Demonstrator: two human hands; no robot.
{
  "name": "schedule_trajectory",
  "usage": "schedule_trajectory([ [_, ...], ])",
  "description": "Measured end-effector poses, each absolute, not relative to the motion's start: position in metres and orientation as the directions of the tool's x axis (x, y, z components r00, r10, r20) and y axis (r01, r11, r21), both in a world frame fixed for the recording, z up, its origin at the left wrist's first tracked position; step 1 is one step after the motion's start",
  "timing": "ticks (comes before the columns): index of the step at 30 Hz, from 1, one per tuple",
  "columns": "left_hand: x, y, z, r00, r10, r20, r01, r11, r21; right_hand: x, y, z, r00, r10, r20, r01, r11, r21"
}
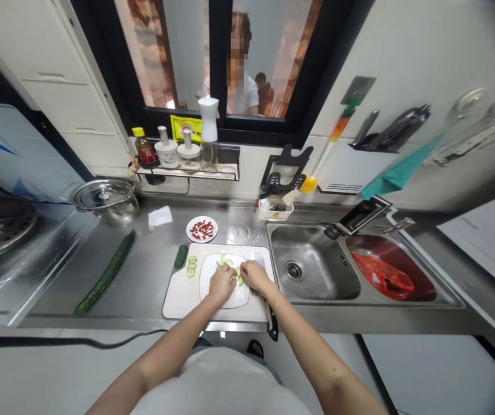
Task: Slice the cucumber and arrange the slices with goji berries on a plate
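L hand [222, 283] & R hand [256, 275] half-curled at pale-green cucumber slices [241, 281], white squarish plate [238, 298]; grip unclear. Prob. arranging; next needs light touch.

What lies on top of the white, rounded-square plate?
Pale, green-edged cucumber slices lie on the plate. The bare left hand and bare right hand cover part of it, so anything directly beneath them cannot be seen.
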State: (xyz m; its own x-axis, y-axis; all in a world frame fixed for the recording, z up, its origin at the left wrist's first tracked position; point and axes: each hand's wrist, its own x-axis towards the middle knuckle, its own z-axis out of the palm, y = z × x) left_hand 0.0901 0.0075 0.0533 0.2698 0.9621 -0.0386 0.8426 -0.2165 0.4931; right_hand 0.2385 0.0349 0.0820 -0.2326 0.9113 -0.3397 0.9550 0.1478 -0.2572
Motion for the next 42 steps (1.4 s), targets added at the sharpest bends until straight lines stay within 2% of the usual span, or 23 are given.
schedule_trajectory([
  [6, 0.085, -0.003, 0.05, 0.455, 0.889, 0.05, 0.818, -0.439, 0.372, 0.238, 0.035, 0.078, -0.238, 0.913, -0.331, 0.957, 0.164, -0.237],
  [17, 0.08, -0.004, 0.047, 0.541, 0.84, 0.045, 0.809, -0.534, 0.245, 0.238, 0.033, 0.07, -0.239, 0.927, -0.29, 0.96, 0.182, -0.211],
  [20, 0.08, -0.004, 0.048, 0.547, 0.836, 0.04, 0.808, -0.54, 0.237, 0.237, 0.033, 0.069, -0.229, 0.933, -0.278, 0.962, 0.172, -0.214],
  [28, 0.081, -0.002, 0.051, 0.548, 0.836, 0.005, 0.811, -0.533, 0.243, 0.251, 0.033, 0.075, -0.172, 0.956, -0.239, 0.944, 0.091, -0.317],
  [42, 0.077, 0.006, 0.051, 0.557, 0.83, -0.006, 0.794, -0.531, 0.294, 0.251, 0.026, 0.075, -0.146, 0.939, -0.31, 0.954, 0.051, -0.295],
])
